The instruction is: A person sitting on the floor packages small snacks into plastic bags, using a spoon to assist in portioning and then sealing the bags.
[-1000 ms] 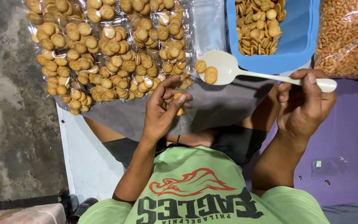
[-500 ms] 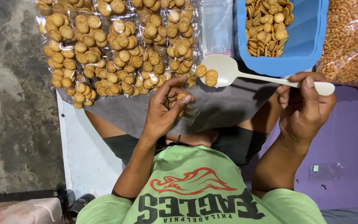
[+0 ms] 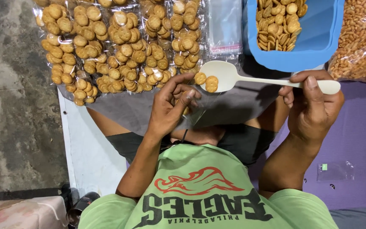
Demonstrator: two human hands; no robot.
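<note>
The white spoon (image 3: 234, 76) (two crackers (image 3: 206, 80) aboard) lies level, bowl pointing left, right hand (image 3: 314, 108) fingers clasping its handle.

White spoon (image 3: 227, 76) level, two round crackers (image 3: 206, 80) aboard.

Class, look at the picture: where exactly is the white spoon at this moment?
In the head view, the white spoon sits just right of centre, its handle held by the right hand. Its bowl carries two round crackers, just above the left hand and below the blue tub.
</note>
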